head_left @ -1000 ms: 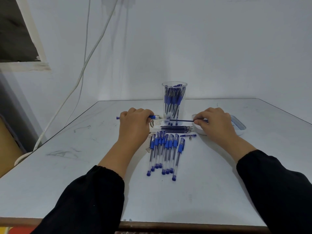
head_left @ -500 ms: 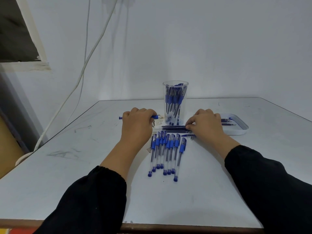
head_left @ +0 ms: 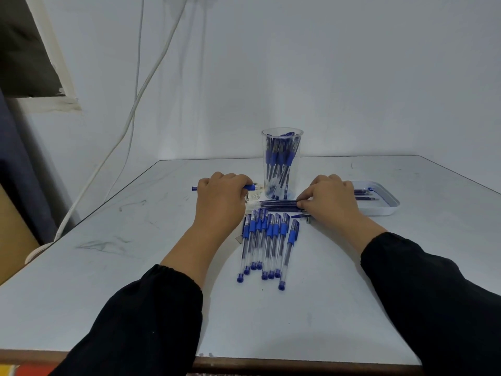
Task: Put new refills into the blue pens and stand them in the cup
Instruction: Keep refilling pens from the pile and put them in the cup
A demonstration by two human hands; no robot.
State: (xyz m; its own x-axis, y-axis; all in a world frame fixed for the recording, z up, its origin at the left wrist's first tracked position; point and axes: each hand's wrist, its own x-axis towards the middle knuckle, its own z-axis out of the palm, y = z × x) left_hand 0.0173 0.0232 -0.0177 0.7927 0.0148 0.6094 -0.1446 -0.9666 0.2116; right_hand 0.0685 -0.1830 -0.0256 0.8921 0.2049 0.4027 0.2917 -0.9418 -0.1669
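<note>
A clear plastic cup [head_left: 282,147] stands at the table's middle back with several blue pens upright in it. My left hand [head_left: 219,202] grips a blue pen barrel [head_left: 250,187] lying crosswise, its ends sticking out on both sides of my fist. A bundle of dark refills [head_left: 276,204] lies in front of the cup, and my right hand [head_left: 330,202] pinches one at its right end. Several blue pens [head_left: 268,240] lie side by side nearer to me. A loose blue tip piece [head_left: 296,216] lies by my right hand.
A white shallow tray [head_left: 390,206] at the right holds a few refills. Small springs or bits [head_left: 254,196] lie left of the cup. White cables [head_left: 130,115] hang down the wall at the left. The table's left edge runs diagonally; its front edge is near me.
My right hand came back from the tray to the refill bundle and now pinches at its right end. The refill it held a second ago lies in the tray. My left hand has stayed put.
</note>
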